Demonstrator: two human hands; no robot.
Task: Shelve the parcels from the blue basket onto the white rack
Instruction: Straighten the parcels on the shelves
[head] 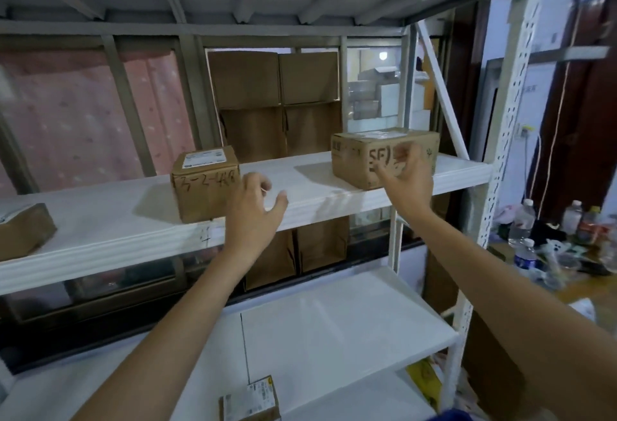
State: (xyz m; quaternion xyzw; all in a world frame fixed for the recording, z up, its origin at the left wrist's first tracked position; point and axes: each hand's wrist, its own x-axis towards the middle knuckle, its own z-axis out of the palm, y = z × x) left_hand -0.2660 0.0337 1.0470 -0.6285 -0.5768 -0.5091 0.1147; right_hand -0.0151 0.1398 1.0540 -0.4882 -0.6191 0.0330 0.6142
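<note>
The white rack (110, 240) fills the view. On its upper shelf a small cardboard parcel (205, 183) with handwritten numbers stands left of centre. A wider parcel (354, 157) printed "SF" stands to the right. My left hand (253, 213) hovers just right of the small parcel, fingers spread and holding nothing. In front of the SF parcel's face my right hand (407, 177) is raised with loosely bent fingers, holding nothing; contact with the box is unclear. A third parcel (23, 230) sits at the shelf's far left. Another labelled parcel (248, 400) lies on the lower shelf. A blue edge (450, 416) shows at the bottom.
Flat brown cartons (273, 103) lean behind the rack against a window. The rack's perforated post (500, 153) stands at the right. Beyond it a table (587, 287) holds water bottles (522, 223) and clutter. The shelf has bare room between the two parcels.
</note>
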